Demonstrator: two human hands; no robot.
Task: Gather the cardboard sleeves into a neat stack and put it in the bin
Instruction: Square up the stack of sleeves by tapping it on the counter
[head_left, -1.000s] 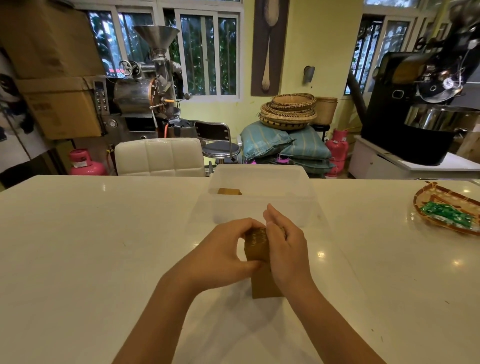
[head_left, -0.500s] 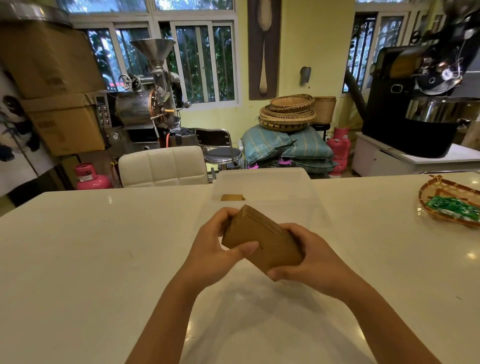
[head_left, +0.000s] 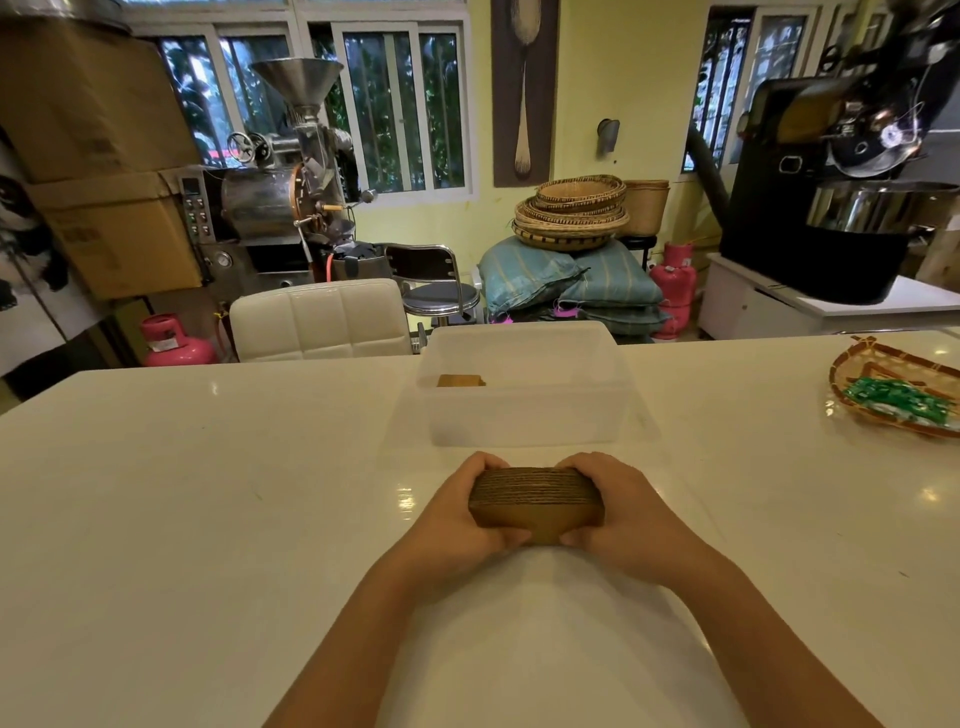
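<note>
Both hands are clamped on the stack of cardboard sleeves (head_left: 536, 501): left hand (head_left: 457, 525) wraps one end, right hand (head_left: 621, 514) the other, fingers curled round, just short of the bin (head_left: 524, 415).

brown stack of cardboard sleeves (head_left: 536, 501), finely ribbed with darker lines along the edges. translucent milky white bin (head_left: 524, 410), one tan-brown sleeve (head_left: 461, 381) inside. glossy cream-white table (head_left: 208, 519). woven tray (head_left: 893, 384) in tan with red-brown banding, holding green packets (head_left: 898, 397) speckled with white. quilted white chair back (head_left: 319, 319). teal sacks (head_left: 566, 283) with pale stripes. straw-coloured baskets (head_left: 571, 210) trimmed in dark checks. pink gas cylinders (head_left: 174, 343). yellow wall (head_left: 639, 78). brown cartons (head_left: 98, 156).
</note>
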